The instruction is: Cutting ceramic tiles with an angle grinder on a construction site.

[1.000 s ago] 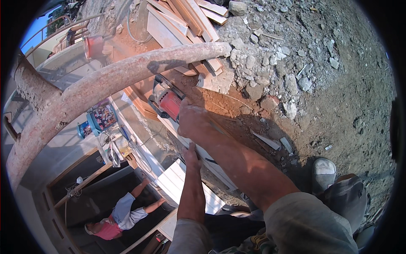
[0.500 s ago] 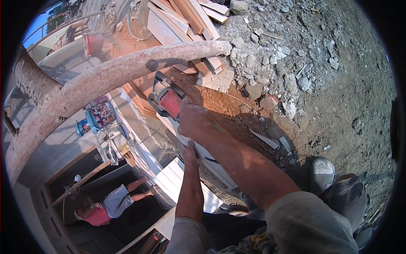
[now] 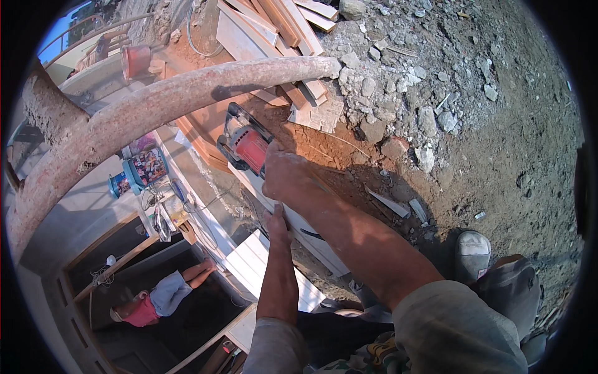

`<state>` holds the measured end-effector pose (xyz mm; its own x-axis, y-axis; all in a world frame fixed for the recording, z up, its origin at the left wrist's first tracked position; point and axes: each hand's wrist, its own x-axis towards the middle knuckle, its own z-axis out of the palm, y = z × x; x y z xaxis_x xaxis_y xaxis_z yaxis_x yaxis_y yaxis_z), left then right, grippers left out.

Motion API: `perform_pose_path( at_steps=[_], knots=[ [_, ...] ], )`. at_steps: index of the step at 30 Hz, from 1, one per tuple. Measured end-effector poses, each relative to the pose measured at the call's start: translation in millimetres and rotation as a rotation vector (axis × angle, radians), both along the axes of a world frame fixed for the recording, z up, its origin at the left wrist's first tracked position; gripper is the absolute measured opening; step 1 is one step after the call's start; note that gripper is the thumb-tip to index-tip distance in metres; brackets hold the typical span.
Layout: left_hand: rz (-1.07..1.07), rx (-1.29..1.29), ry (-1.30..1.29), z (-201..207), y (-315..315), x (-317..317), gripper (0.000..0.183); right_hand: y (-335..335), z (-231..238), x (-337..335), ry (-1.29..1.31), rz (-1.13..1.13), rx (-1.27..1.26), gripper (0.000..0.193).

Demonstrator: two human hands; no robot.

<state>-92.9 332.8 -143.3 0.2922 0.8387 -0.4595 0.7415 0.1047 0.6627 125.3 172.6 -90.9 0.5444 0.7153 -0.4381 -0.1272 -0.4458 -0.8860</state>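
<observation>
A red-and-black handheld power saw (image 3: pixel 250 149) with a metal base plate rests near the far end of a long white board (image 3: pixel 324 252). My right hand (image 3: pixel 285 173) is wrapped around the rear of the saw, and its blade is hidden from this side. Closer to me, my left hand (image 3: pixel 278 225) grips the left edge of the same board, with its thumb on top. Under my right forearm, part of the board is covered.
A thick curved pole (image 3: pixel 162 103) arches beyond the saw. Stacked planks (image 3: pixel 274 31) and rubble (image 3: pixel 398 93) lie at the far side. White panels (image 3: pixel 252 258) and a blue bucket (image 3: pixel 144 168) are on the left. Below left, a person in a pink shirt (image 3: pixel 143 311) stands.
My hands, the saw and the board stay almost in place. Down at the left, the person's legs have come closer together. The whole view has shifted slightly.
</observation>
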Motion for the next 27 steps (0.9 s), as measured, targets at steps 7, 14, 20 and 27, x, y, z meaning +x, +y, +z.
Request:
perform_pose_path(
  at_steps=[7, 14, 20, 27],
  knots=[
    [0.059, 0.027, -0.050, 3.1, -16.0, 9.4, 0.042, -1.5, -2.5, -2.8, 0.007, -0.003, 0.020, 0.071],
    [0.068, 0.022, -0.052, 5.6, -18.8, 12.2, 0.040, -1.2, -1.0, -4.1, -0.024, -0.004, -0.038, 0.081],
    [0.051, 0.033, -0.074, 2.7, -13.8, 8.6, 0.037, -11.2, 2.4, -1.8, 0.027, 0.018, 0.021, 0.071],
    [0.022, 0.009, -0.100, -2.1, -3.9, -1.3, 0.038, -10.5, 1.0, -7.0, 0.009, -0.001, 0.015, 0.070]
  ],
)
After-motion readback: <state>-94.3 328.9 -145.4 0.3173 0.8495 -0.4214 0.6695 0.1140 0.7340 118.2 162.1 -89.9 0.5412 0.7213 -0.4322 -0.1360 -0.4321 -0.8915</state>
